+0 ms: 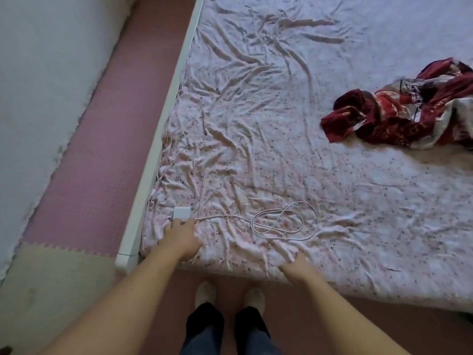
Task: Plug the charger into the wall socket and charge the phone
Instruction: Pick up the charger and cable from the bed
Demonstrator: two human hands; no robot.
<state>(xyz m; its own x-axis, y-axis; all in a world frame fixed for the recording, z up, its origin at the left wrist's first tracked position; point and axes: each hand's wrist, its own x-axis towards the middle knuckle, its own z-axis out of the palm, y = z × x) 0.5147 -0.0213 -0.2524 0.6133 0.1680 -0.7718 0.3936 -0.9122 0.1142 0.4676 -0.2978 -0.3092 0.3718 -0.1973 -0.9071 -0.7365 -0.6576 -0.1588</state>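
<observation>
A white charger block (181, 213) lies on the bed near its front left corner. Its white cable (284, 221) runs right across the sheet and ends in a loose loop. My left hand (180, 238) reaches onto the bed with its fingertips touching the near edge of the charger; whether the fingers grip it I cannot tell. My right hand (297, 267) rests on the sheet at the bed's front edge, just below the cable loop, fingers curled down and holding nothing. No phone or wall socket is in view.
The bed carries a wrinkled floral sheet (256, 124) and has a white frame rail (163, 129) along its left side. A crumpled red patterned cloth (399, 119) lies at the right. Pink foam floor mats (102, 149) and a white wall are left of the bed.
</observation>
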